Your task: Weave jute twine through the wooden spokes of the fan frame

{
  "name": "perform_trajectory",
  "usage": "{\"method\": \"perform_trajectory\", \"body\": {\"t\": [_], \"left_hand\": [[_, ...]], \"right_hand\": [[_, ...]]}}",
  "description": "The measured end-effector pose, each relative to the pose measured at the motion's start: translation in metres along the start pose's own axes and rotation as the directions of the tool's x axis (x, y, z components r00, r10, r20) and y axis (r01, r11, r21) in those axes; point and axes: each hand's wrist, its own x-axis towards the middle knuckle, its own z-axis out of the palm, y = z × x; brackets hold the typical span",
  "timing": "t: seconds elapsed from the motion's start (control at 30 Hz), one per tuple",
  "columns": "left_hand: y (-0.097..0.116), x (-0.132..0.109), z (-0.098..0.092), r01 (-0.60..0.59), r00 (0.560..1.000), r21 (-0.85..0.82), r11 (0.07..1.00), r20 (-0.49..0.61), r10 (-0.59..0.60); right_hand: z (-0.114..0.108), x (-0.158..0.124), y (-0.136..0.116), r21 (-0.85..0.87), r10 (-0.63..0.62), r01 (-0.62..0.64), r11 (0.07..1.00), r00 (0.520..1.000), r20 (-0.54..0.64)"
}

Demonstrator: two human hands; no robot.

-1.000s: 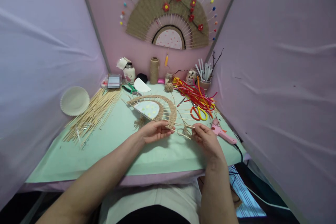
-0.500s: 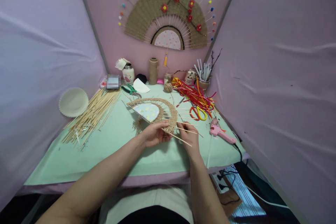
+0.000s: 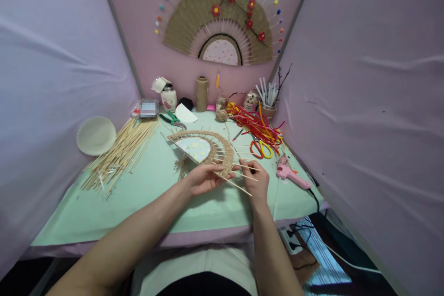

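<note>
Woven fan (image 3: 214, 150) between both hands, tilted, over the near middle of the pale green tablecloth (image 3: 138, 212). Fingers of the left hand (image 3: 207, 179) curled closed around its lower edge, with thumb on top and other fingertips underneath. Fingers of the right hand (image 3: 255, 180) bent and almost together, with thumb and index finger among the bare stick ends (image 3: 243, 189) of the fan; cannot tell if pinching anything there. On the inner part of the fan, a half-round panel (image 3: 194, 148) with pale pattern, and below its left side, a twine tassel (image 3: 181, 166). Just beyond the right hand, scissors (image 3: 261, 144) with one red and one yellow handle; farther to the right, a pink glue gun (image 3: 293, 178). Behind the scissors, a loose heap of red, orange and yellow stems (image 3: 253, 122), with a ball of twine (image 3: 221, 115) just beside. Well to the left, a spread bundle of thin sticks (image 3: 121, 157), near a white dish (image 3: 96, 135). Behind the fan, green-handled pliers (image 3: 169, 117), a white paper half-circle (image 3: 185, 113) and a tall spool of twine (image 3: 202, 94). Highest, on the pink wall (image 3: 145, 23), a larger fan (image 3: 229, 11) with red flowers and small coloured balls at its stick tips.
</note>
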Motion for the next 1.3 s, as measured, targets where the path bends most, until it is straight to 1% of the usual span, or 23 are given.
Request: {"method": "perform_trajectory", "body": {"t": [0.17,0.2,0.3,0.37,0.47,0.6,0.67,0.77,0.9,0.97,1.07,1.13,1.23,1.3], "left_hand": [[0.000,0.000,-0.001,-0.014,1.000,0.019,1.000,-0.020,0.015],[0.000,0.000,-0.001,-0.020,0.999,0.028,0.999,-0.024,0.021],[0.001,0.000,-0.002,-0.036,0.999,0.045,0.998,-0.027,0.037],[0.001,0.000,-0.002,-0.035,0.999,0.053,0.998,-0.023,0.036],[0.001,0.000,-0.003,-0.042,0.999,0.061,0.997,-0.007,0.043],[0.001,0.000,-0.004,-0.051,0.999,0.069,0.996,0.016,0.050],[0.002,0.000,-0.004,-0.045,0.999,0.076,0.996,0.023,0.043],[0.002,-0.001,-0.003,-0.046,0.999,0.073,0.996,0.026,0.044],[0.002,-0.001,-0.003,-0.050,0.998,0.064,0.997,0.037,0.048],[0.002,-0.002,-0.002,-0.061,0.997,0.064,0.996,0.057,0.058],[0.002,-0.005,0.001,-0.066,0.994,0.072,0.995,0.087,0.060],[0.001,-0.006,0.003,-0.056,0.993,0.081,0.995,0.112,0.047],[-0.001,-0.008,0.002,-0.054,0.987,0.091,0.994,0.153,0.040],[-0.001,-0.009,0.001,-0.069,0.983,0.095,0.993,0.177,0.051]], "right_hand": [[-0.008,0.005,0.002,0.003,0.006,-0.006,1.000,1.000,-0.005],[-0.012,0.006,0.003,-0.004,0.011,-0.011,1.000,1.000,0.021],[-0.026,0.012,0.003,-0.006,0.035,-0.034,0.999,0.989,0.145],[-0.037,0.015,0.003,0.018,0.030,-0.034,0.999,0.981,0.192],[-0.048,0.019,0.002,0.053,-0.014,0.006,0.999,0.987,0.157],[-0.050,0.026,-0.001,0.046,-0.090,0.088,0.995,0.995,0.035],[-0.046,0.031,-0.002,0.045,-0.100,0.100,0.994,0.995,-0.012],[-0.040,0.040,0.003,0.071,-0.039,0.041,0.997,0.999,-0.031],[-0.032,0.046,0.014,0.106,0.072,-0.077,0.991,0.996,0.051],[-0.025,0.047,0.015,0.126,0.122,-0.132,0.983,0.989,0.086],[-0.008,0.042,0.007,0.217,0.189,-0.224,0.950,0.967,0.168],[0.007,0.038,-0.002,0.327,0.202,-0.276,0.904,0.949,0.244],[0.030,0.030,-0.017,0.487,0.166,-0.343,0.803,0.914,0.370],[0.040,0.027,-0.026,0.515,0.136,-0.393,0.762,0.874,0.467]]}}
